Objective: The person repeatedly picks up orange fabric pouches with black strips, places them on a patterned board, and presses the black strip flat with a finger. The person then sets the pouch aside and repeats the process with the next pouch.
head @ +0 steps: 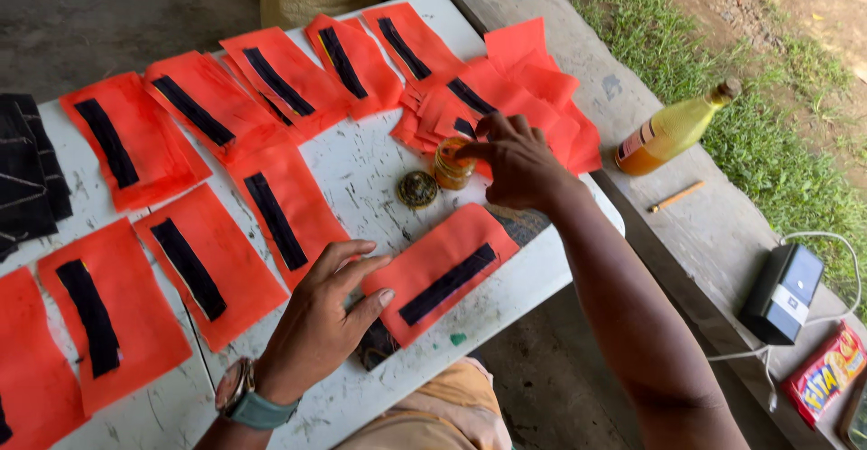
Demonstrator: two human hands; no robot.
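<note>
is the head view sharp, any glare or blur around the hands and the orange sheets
Head view: mostly sharp, with soft shaded daylight on the white table; the right hand at the small jar is slightly blurred, the left hand is crisp; the grass looks brighter, with wide-angle bending at the edges.

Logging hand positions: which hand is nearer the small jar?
Right. The right hand reaches into the jar; the left hand lies well below it, pressing an orange sheet.

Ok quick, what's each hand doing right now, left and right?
Left hand: open, fingers spread flat on the near orange sheet.
Right hand: fingertips curled at the small open jar; a firm grip cannot be told.
</note>
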